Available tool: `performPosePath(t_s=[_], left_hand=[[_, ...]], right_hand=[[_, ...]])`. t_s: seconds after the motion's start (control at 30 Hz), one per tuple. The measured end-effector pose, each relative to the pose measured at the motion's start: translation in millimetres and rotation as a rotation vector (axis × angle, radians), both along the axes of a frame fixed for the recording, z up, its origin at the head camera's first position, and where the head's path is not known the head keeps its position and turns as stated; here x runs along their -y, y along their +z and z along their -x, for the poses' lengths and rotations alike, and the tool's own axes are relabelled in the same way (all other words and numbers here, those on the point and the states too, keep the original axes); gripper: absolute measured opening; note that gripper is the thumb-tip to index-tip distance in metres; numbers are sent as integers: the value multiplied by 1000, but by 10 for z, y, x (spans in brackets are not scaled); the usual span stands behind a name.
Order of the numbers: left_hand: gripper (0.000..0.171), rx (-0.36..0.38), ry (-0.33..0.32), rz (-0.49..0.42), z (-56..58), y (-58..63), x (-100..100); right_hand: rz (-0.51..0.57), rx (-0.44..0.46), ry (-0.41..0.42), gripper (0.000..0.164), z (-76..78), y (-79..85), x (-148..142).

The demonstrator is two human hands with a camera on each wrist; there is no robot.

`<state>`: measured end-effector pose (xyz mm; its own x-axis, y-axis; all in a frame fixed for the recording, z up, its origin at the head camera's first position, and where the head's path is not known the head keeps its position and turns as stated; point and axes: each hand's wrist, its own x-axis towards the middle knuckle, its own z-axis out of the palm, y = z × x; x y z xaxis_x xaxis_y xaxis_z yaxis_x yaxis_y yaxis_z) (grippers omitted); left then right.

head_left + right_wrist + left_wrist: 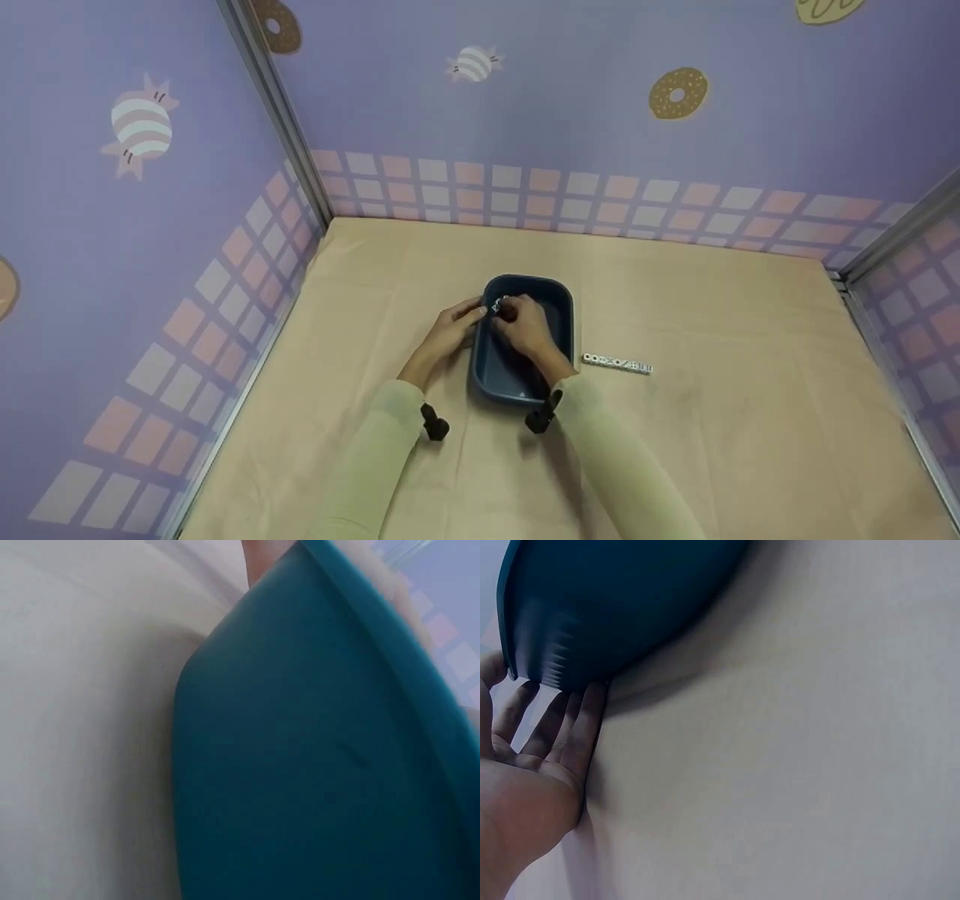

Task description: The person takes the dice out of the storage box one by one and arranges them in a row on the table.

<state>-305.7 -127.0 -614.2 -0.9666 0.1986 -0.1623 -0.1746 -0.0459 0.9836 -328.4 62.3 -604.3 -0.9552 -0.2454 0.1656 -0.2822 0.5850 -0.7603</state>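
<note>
A deep blue rectangular box (508, 379) stands on the cloth-covered table. My left hand (451, 328) is at its left wall, thumb at the rim. In the left wrist view, the left fingers (581, 727) reach fairly straight to the outer wall. Inside the box, my right hand (527, 328) curls its fingers and pinches at small white dice with dark marks (496, 305), near the inner left wall. The right fingers partly hide these dice. In the right wrist view, the box's outer wall (300, 742) covers most of that hand.
To the right of the box, a straight row of small white dice with dark marks (617, 364) lies on the beige tablecloth (720, 420). Patterned purple walls (570, 90) enclose the table at the back and sides, with metal posts (289, 127) at the corners.
</note>
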Motion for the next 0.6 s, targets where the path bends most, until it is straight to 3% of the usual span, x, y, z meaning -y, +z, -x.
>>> performPosePath(t_s=[0.33,0.6], left_hand=[[54,-19,11,57,9,-9,-1],[54,-13,5,31,-1,-1,-7]], right_hand=[[-79,-47,52,31,0,-35,10],[-84,22,50,14,-18,-27,10]])
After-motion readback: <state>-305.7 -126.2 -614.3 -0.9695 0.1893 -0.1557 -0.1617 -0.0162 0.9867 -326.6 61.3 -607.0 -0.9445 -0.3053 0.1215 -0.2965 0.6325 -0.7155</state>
